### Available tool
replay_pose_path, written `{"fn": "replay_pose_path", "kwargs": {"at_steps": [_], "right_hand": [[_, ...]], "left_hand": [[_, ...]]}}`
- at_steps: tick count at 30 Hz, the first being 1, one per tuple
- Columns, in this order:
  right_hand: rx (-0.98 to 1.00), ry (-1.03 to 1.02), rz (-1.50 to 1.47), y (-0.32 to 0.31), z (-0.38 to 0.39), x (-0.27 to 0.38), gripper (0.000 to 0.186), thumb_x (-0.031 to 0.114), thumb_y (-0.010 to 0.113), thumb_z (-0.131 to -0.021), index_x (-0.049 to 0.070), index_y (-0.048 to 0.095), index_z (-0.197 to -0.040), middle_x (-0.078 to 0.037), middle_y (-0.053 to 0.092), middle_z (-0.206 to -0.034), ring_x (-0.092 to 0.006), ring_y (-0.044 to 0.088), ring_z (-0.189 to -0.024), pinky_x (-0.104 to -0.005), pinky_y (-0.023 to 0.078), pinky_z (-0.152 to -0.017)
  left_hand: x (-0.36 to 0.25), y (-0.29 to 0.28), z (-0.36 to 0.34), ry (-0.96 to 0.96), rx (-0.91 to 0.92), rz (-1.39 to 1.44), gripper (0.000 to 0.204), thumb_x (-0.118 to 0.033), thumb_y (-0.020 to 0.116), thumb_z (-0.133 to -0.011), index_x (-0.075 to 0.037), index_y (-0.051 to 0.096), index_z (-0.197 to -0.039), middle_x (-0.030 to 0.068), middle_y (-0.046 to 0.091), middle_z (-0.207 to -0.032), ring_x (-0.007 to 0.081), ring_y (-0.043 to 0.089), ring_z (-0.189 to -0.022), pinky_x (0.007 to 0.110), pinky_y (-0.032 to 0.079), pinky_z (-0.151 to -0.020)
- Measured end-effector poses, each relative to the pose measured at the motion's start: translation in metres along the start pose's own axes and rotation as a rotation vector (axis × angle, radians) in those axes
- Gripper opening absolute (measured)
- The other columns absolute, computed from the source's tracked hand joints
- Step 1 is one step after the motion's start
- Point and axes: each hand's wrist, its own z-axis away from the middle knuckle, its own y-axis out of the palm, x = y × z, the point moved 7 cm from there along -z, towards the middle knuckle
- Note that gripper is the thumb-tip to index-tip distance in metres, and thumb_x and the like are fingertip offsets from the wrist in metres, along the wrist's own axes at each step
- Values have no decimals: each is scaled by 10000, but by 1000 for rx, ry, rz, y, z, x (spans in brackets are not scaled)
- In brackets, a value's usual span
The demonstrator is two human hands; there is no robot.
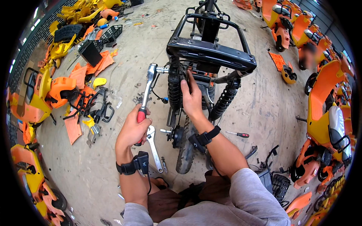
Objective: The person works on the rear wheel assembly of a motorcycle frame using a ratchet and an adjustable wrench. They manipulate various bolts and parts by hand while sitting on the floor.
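My left hand (132,126) is wrapped round the red grip of a ratchet wrench (148,88). The wrench slants up, and its socket meets the upper end of the left black coil shock absorber (174,90). On the inner side of that shock, my right hand (191,98) has its fingers stretched out up under the black scooter frame (211,54); some fingertips are hidden there. A second shock absorber (225,101) stands at the right. Below is the rear wheel (184,150). An adjustable wrench (154,148) lies on the floor beside my left wrist.
A screwdriver (238,134) lies on the concrete floor right of the wheel. Orange and yellow panels (77,77) and a black crate (90,52) are strewn at the left. Orange-and-yellow scooters (320,109) line the right side. A yellow helmet (289,75) rests near them.
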Motion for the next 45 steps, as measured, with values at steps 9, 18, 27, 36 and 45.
{"fn": "replay_pose_path", "kwargs": {"at_steps": [9, 18, 27, 36, 45], "right_hand": [[102, 94, -115, 2, -5, -9, 534, 292, 482, -965, -43, 413, -1375, -246, 508, -1334, -302, 464, -1277, -328, 321, -1059], [-5, 43, -70, 4, 0, 0, 513, 250, 493, -967, -21, 391, -1392, -253, 491, -1350, -311, 417, -1320, -327, 296, -1079], [-2, -46, 129, -8, -1, 27, 590, 226, 601, -906, -56, 392, -1381, -250, 558, -1264, -287, 554, -1168, -328, 400, -995], [8, -331, 527, -15, 0, 67, 555, 169, 635, -879, 31, 438, -1379, -208, 591, -1161, -332, 596, -1044, -364, 463, -898], [63, -396, 613, -16, -4, 79, 500, 145, 627, -888, 32, 472, -1350, -208, 603, -1093, -363, 597, -993, -392, 469, -854]], "left_hand": [[0, 2, -1, -11, 7, 16, 171, -12, 503, -844, -44, 432, -997, 17, 407, -471, 122, 382, -306, 284, 324, -308], [7, 5, -3, -22, 4, 56, 192, -2, 522, -822, -31, 450, -998, 25, 450, -546, 121, 429, -339, 280, 349, -318], [9, -2, -3, 3, -13, -4, 264, -25, 531, -795, -14, 462, -1049, 29, 472, -588, 133, 476, -370, 291, 380, -332], [9, -4, -2, -2, -32, -90, 291, -43, 533, -788, -27, 449, -1065, 18, 456, -580, 132, 501, -402, 288, 400, -347], [11, -4, -2, 1, -56, -70, 283, -30, 522, -780, -25, 449, -1054, 17, 456, -574, 133, 493, -386, 289, 392, -338]]}}
